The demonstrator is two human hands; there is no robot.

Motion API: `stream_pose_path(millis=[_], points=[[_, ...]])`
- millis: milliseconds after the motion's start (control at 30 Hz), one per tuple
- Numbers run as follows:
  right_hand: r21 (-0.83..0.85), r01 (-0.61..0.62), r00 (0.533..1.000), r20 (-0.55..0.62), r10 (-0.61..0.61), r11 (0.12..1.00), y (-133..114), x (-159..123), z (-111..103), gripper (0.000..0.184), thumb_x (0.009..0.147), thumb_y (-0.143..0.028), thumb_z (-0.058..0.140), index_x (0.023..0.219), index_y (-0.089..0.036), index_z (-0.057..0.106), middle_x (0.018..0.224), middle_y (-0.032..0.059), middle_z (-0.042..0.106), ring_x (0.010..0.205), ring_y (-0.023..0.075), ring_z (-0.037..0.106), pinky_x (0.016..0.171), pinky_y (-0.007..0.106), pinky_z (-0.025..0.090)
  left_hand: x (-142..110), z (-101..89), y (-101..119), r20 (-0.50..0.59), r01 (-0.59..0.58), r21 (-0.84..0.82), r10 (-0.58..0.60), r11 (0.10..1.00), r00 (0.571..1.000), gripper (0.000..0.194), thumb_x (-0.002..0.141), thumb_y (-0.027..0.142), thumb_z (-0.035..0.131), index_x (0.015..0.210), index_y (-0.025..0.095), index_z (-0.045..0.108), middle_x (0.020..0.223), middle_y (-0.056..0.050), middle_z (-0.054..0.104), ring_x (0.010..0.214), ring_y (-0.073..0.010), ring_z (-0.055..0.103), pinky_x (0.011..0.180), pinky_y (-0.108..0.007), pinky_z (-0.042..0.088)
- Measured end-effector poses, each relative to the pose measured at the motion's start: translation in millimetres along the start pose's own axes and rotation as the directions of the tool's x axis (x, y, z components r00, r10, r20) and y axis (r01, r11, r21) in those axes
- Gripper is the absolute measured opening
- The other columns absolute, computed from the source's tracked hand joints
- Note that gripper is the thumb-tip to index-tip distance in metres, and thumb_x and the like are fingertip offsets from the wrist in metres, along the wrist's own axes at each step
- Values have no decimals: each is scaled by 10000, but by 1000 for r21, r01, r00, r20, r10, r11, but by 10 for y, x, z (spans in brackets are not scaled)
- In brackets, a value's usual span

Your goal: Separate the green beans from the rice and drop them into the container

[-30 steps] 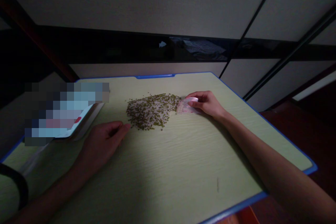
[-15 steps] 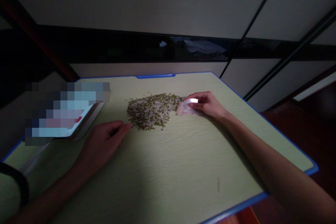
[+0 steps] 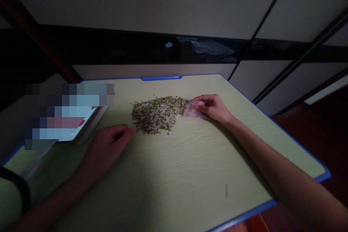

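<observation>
A spread-out pile of small green beans mixed with pale grains (image 3: 156,115) lies on the pale wood-grain table (image 3: 185,174). My right hand (image 3: 213,108) grips a thin, clear plastic piece with pink markings (image 3: 193,110) between thumb and fingers. That piece is low at the tabletop, its left edge against the right end of the pile. At the pile's lower left edge rests my left hand (image 3: 111,145), closed, thumb pressed to the curled index finger. Whatever may be between those fingertips is hidden.
Left of the pile, a tablet-like device (image 3: 72,136) leans with its screen blurred out. A dark curved band (image 3: 23,188) shows at the lower left. Blue edging (image 3: 161,78) rims the table, and pale cabinet panels (image 3: 152,3) stand behind it.
The clear plastic piece has tilted slightly in my right hand, and its bright glare is gone. My left hand and the pile look the same.
</observation>
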State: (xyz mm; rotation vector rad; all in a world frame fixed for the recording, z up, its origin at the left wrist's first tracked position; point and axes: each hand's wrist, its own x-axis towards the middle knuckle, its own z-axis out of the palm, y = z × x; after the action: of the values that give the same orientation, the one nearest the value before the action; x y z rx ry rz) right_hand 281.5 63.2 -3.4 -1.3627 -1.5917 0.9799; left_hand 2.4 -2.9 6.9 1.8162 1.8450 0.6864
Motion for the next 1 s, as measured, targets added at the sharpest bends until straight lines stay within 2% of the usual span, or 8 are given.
stream_pose_path(millis=[300, 467, 667, 1000], points=[[32, -22, 999, -49, 23, 999, -14, 8, 83, 332, 601, -198, 598, 894, -52, 654, 577, 9, 527, 457, 63, 397, 451, 218, 323, -3, -7, -7, 0, 7, 3, -7, 1000, 1000, 384, 687, 492, 382, 425, 214, 349, 382, 75, 326, 402, -96, 354, 441, -221, 263], [25, -25, 997, -76, 26, 999, -27, 5, 103, 334, 598, -219, 604, 885, -58, 659, 595, 16, 536, 474, 70, 409, 456, 221, 330, -1, -8, -28, 2, 4, 4, -4, 1000, 1000, 388, 693, 496, 381, 430, 212, 353, 392, 73, 336, 407, -96, 357, 448, -222, 269], [35, -6, 1000, -25, 7, 999, -43, -9, 130, 294, 604, -211, 602, 856, -75, 668, 579, 18, 557, 474, 72, 423, 452, 216, 342, -13, -11, -11, 8, 1, 15, -1, 1000, 1000, 391, 690, 500, 371, 423, 215, 342, 386, 71, 330, 403, -98, 359, 444, -226, 266], [13, 10, 1000, -9, -10, 1000, -44, -14, 108, 263, 600, -210, 616, 829, -99, 678, 586, 20, 592, 499, 87, 467, 467, 214, 370, 1, -2, -5, -5, -3, -3, 3, 1000, 1000, 384, 685, 490, 387, 421, 213, 355, 383, 75, 342, 399, -93, 354, 448, -224, 268]])
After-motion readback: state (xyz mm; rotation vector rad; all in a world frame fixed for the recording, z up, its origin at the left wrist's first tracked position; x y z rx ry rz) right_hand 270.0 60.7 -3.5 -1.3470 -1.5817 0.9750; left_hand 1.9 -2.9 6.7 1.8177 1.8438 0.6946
